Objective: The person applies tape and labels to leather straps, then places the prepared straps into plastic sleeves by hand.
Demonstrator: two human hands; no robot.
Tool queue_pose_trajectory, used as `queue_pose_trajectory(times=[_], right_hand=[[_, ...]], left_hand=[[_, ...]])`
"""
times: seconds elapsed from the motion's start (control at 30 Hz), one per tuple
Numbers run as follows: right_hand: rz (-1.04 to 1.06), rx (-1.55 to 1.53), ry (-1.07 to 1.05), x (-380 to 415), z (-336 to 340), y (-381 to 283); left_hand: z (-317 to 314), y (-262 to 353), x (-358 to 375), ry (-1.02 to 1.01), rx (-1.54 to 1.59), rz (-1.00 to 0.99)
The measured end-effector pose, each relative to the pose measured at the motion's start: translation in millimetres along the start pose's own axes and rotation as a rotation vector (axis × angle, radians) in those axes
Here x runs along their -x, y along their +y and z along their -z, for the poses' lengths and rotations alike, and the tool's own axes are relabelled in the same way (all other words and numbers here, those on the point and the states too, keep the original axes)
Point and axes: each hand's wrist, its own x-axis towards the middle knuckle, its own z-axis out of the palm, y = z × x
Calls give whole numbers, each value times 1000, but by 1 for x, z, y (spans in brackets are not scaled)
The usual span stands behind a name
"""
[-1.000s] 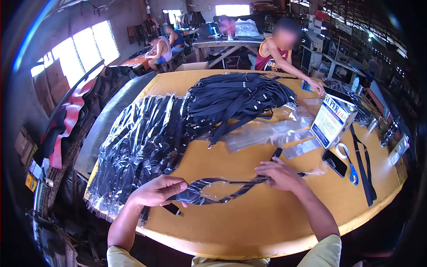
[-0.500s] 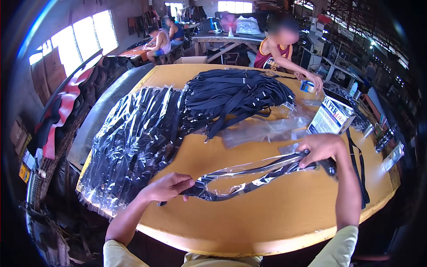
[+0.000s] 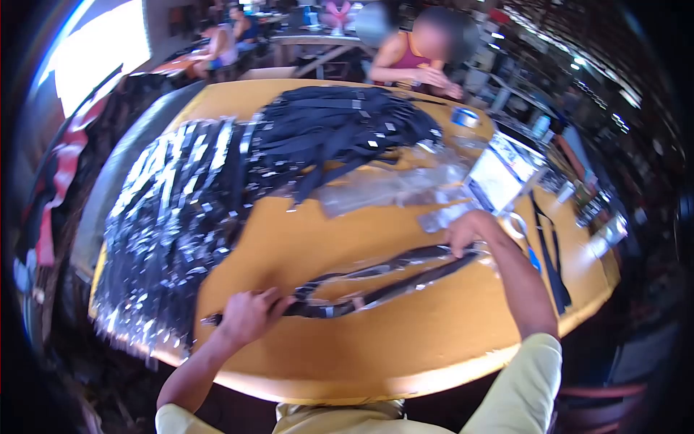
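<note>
A looped black strap in a clear plastic sleeve (image 3: 394,293) lies stretched across the yellow tabletop between my hands. My left hand (image 3: 249,316) is closed around its near-left end, and a short dark piece sticks out past the hand. At the other end, my right hand (image 3: 473,230) pinches the sleeve with its fingertips, which are partly blurred. Flat clear plastic sleeves (image 3: 397,188) lie just beyond. Scissors (image 3: 517,226) with a blue part show beside my right forearm.
Wrapped straps (image 3: 170,231) cover the table's left side, with a heap of bare black straps (image 3: 347,126) behind them. On the right stand a metal can (image 3: 504,170) and a tape roll (image 3: 465,117), near a loose strap (image 3: 551,253). A co-worker (image 3: 416,58) is across the table.
My hands have lowered the sleeved strap onto the table, and it lies flatter. The view has shifted. The co-worker's hand has left the tape roll, and both their hands are now together.
</note>
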Motion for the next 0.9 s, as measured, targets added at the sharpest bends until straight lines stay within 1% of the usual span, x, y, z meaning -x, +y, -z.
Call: queue_pose_trajectory(times=[0.07,0.1,0.13,0.17,0.2,0.23,0.27,0.3,0.37,0.4,0.43,0.5,0.57,0.6,0.67,0.7,0.77,0.8,0.87,0.9], right_hand=[[-8,15,-72,1,1,4],[-92,-2,-65,6,-1,4],[-81,-137,-105,6,-2,12],[-63,-268,-140,6,-3,19],[-78,-279,-144,20,-3,15],[-122,-224,7,42,0,3],[-162,-164,156,53,0,-2],[-167,-166,151,49,-9,2],[-300,226,753,31,-38,15],[-259,338,949,29,-52,20],[-257,345,942,42,-59,12],[-113,-188,844,87,-66,-15],[-50,-231,669,106,-90,-21],[-53,-233,662,100,-109,-16],[158,-347,815,77,-146,-1],[150,-346,815,78,-152,1],[109,-513,794,79,-161,5],[105,-515,792,78,-163,13],[318,-984,645,79,-166,35],[316,-989,650,87,-161,40]], left_hand=[[5,-11,0,-18,-59,23],[15,-9,-4,-11,-39,14],[19,-12,-6,-4,1,-6],[30,-10,-9,-78,38,12],[34,-14,-11,-126,51,13],[34,-19,-11,-174,60,21],[31,-23,-12,-176,67,18],[29,-26,-11,-140,46,19],[26,-27,-14,-105,32,16],[28,-27,-14,-71,5,19],[31,-27,-14,-38,-20,28],[34,-29,-12,-28,4,64],[37,-32,-12,-61,-7,100],[39,-31,-13,-78,4,118],[33,-39,-13,-78,2,97],[30,-41,-13,-70,-4,84],[29,-37,-16,-80,14,99],[30,-36,-17,-91,24,117],[30,-34,-17,-95,25,115],[30,-33,-18,-90,27,116]])
